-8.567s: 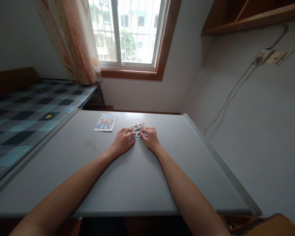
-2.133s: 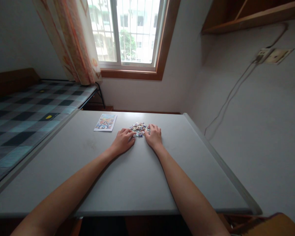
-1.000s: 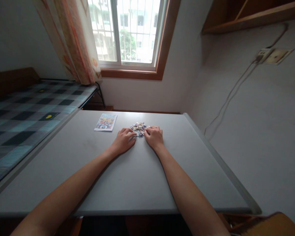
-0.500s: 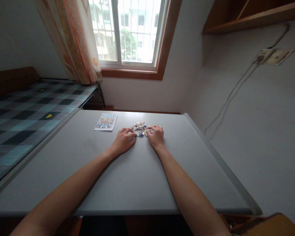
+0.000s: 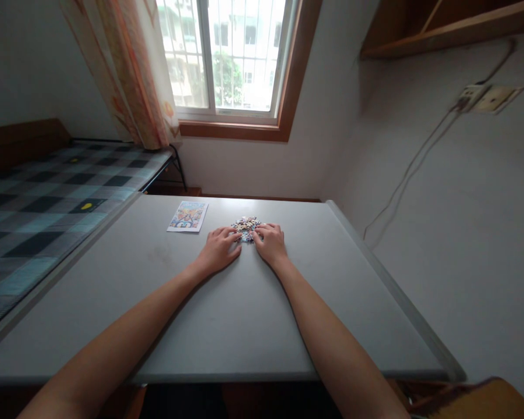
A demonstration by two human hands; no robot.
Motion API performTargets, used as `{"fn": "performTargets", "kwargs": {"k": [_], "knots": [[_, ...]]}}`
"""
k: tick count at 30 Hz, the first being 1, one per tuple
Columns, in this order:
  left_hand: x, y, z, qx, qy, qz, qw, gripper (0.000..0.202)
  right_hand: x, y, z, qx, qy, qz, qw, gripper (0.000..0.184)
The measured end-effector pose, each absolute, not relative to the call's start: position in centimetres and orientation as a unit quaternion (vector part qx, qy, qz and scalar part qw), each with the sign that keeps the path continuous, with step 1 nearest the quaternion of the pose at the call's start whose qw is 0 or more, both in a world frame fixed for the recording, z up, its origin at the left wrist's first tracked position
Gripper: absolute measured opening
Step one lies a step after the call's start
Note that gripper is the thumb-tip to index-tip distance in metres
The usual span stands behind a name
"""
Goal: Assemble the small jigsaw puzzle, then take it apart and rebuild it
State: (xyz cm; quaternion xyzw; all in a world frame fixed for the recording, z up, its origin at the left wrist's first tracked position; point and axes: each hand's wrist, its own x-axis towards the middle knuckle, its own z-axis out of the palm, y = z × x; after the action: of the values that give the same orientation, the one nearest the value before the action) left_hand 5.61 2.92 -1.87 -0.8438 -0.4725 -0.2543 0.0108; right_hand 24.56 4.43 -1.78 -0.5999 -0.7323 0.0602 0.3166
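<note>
A small heap of jigsaw puzzle pieces lies near the far side of the grey table. Against the heap's left edge rests my left hand, its fingers apart and its thumb pointing to the right. My right hand touches the heap from the right, fingers spread and covering some pieces. No piece shows clearly gripped in either hand. A printed picture card with a penguin-like figure lies flat to the left of the heap.
A bed with a checked cover stands along the table's left side. Beyond the far edge are a wall and a barred window with a curtain. A cable hangs from a socket on the right wall.
My right hand has slid left, pushing in on the heap, which is now narrower. The left hand has hardly moved. The card lies where it was.
</note>
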Motion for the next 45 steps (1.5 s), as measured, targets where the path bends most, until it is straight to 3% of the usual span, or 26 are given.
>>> {"fn": "performTargets", "kwargs": {"k": [4, 13, 22, 30, 37, 45], "knots": [[5.7, 2.9, -1.8, -0.824, -0.496, -0.272, 0.031, 0.025, 24.5, 4.4, -1.7, -0.586, -0.743, 0.053, 0.319, 0.027], [5.7, 2.7, -1.4, -0.812, -0.509, -0.284, 0.02, 0.021, 24.0, 3.6, -1.4, -0.523, -0.82, 0.055, 0.226, 0.052], [5.7, 2.9, -1.6, -0.84, -0.477, -0.259, 0.011, 0.026, 24.1, 4.2, -1.7, -0.548, -0.772, 0.062, 0.316, 0.023], [5.6, 2.9, -1.8, -0.848, -0.472, -0.242, 0.012, 0.035, 24.3, 4.3, -1.8, -0.573, -0.758, 0.066, 0.304, 0.021], [5.4, 3.4, -2.4, -0.862, -0.474, -0.181, -0.005, 0.056, 24.5, 4.4, -1.7, -0.594, -0.734, 0.065, 0.323, 0.023], [5.5, 3.7, -2.6, -0.862, -0.481, -0.157, -0.015, 0.061, 24.6, 4.4, -1.9, -0.615, -0.723, 0.07, 0.306, 0.022]]}}
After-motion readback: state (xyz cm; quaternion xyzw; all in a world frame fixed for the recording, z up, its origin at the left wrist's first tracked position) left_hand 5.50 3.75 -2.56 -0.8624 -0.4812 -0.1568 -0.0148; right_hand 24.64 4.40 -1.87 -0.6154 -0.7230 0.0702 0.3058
